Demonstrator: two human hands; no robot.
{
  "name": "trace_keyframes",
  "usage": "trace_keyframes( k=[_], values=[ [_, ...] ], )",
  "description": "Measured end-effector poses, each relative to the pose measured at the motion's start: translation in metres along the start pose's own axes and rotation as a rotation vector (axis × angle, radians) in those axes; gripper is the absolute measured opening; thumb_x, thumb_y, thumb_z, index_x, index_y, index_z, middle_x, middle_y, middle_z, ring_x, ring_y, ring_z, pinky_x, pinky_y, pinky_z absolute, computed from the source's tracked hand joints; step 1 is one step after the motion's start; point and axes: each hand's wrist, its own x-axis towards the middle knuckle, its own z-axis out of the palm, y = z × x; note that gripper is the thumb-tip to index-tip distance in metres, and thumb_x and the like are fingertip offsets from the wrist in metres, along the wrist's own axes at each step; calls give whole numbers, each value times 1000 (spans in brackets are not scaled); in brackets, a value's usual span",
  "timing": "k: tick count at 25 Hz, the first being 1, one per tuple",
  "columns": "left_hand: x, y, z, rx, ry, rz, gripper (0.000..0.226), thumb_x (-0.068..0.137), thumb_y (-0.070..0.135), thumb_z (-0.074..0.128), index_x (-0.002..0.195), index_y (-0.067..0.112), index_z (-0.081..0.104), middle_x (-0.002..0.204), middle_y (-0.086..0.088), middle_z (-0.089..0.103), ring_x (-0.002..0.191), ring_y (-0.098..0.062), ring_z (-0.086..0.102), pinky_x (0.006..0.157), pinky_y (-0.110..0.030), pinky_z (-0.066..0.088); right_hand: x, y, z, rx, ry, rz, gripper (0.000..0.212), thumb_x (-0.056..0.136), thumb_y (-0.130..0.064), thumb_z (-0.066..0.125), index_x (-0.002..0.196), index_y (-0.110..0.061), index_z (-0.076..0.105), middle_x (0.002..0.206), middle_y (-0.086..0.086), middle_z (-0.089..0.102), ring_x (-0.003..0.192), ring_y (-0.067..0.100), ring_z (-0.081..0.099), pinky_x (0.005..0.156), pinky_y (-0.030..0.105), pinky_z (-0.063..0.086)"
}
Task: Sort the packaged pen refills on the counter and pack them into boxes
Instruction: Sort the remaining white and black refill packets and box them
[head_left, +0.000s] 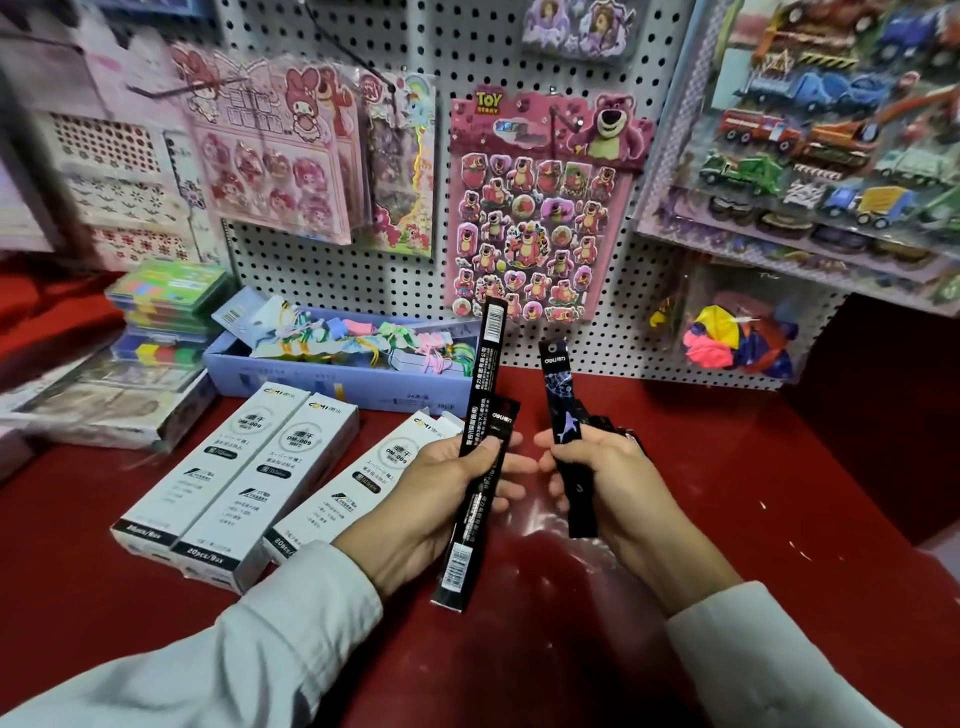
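Grip, left: my left hand is wrapped round a long black refill packet, back side up with its barcodes showing, and a second black packet is tucked behind it against the fingers.
Grip, right: my right hand clasps a small bundle of black packets, the front one printed with a blue pattern and standing up above the thumb.
Where the refills are: every packet I can see is in my hands, held above the red counter; I see none lying loose on it.
Boxes: three white refill boxes lie side by side on the counter just left of my left hand; the nearest one seems to have its far flap open, though my hand hides part of it.
Done so far: the packets look divided between my two hands, so I judge the sorting is under way.
Left to do: no packet is visibly inside a box, so by my reading the packing is all ahead.
Background: a blue tray of coloured clips sits behind the boxes, below a pegboard hung with sticker sheets.
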Motion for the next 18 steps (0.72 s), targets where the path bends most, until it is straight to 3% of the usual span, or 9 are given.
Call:
trace_keyframes(
  k=[3, 6, 8, 10, 12, 14, 16, 18],
  values=[
    [-4, -2, 3, -42, -47, -12, 19, 99, 16, 51, 105, 7, 66, 91, -12, 77, 62, -14, 71, 53, -19, 54, -5, 6, 12, 3, -88, 8, 20, 91, -17, 64, 73, -15, 73, 55, 2, 56, 42, 11, 46, 36, 21, 31],
    [-9, -4, 8, 36, -113, 7, 24, 100, 11, 50, 123, 12, 54, 79, -11, 73, 61, -20, 70, 52, -22, 53, -11, 12, 24, -24, -165, -9, 19, 91, -23, 66, 74, -15, 67, 51, 0, 49, 39, 12, 44, 42, 26, 28],
    [-7, -3, 9, 90, -76, 54, 45, 101, 7, 46, 141, 26, 40, 88, -13, 74, 68, -28, 72, 58, -30, 56, -11, 13, 28, 34, -74, -11, 19, 94, -23, 62, 82, -8, 62, 49, 2, 50, 37, 15, 46, 43, 26, 33],
    [-3, 5, 5, 82, 10, 106, 66, 101, 3, 44, 150, 43, 24, 106, -18, 73, 83, -36, 72, 72, -39, 59, -7, 8, 26, 92, 93, -28, 19, 99, -22, 54, 88, -7, 61, 60, 7, 64, 49, 20, 59, 46, 29, 41],
    [-3, 13, 0, 67, 62, 131, 75, 101, 0, 42, 147, 55, 20, 101, -15, 74, 77, -40, 73, 61, -35, 60, -1, -2, 15, 108, 252, -42, 20, 102, -22, 49, 92, -10, 60, 75, 10, 74, 63, 21, 68, 51, 30, 51],
    [-3, 18, -5, 84, 97, 125, 75, 100, -2, 42, 144, 57, 27, 103, -5, 73, 69, -41, 73, 46, -26, 54, 2, -10, 2, 187, 323, -34, 19, 104, -21, 45, 93, -11, 56, 73, 9, 76, 71, 23, 70, 66, 38, 57],
    [-4, 19, -5, 132, 119, 126, 70, 100, -2, 40, 146, 50, 31, 90, -4, 75, 66, -35, 74, 45, -23, 53, 2, -16, -6, 309, 355, -64, 16, 103, -17, 44, 91, -12, 53, 67, 10, 74, 68, 24, 71, 75, 44, 56],
    [-6, 18, -2, 169, 117, 152, 66, 102, 1, 39, 148, 46, 26, 73, -10, 75, 61, -30, 74, 46, -22, 51, 1, -24, -11, 446, 404, -153, 12, 101, -13, 44, 91, -11, 52, 60, 10, 69, 59, 25, 69, 70, 42, 57]
  ],
)
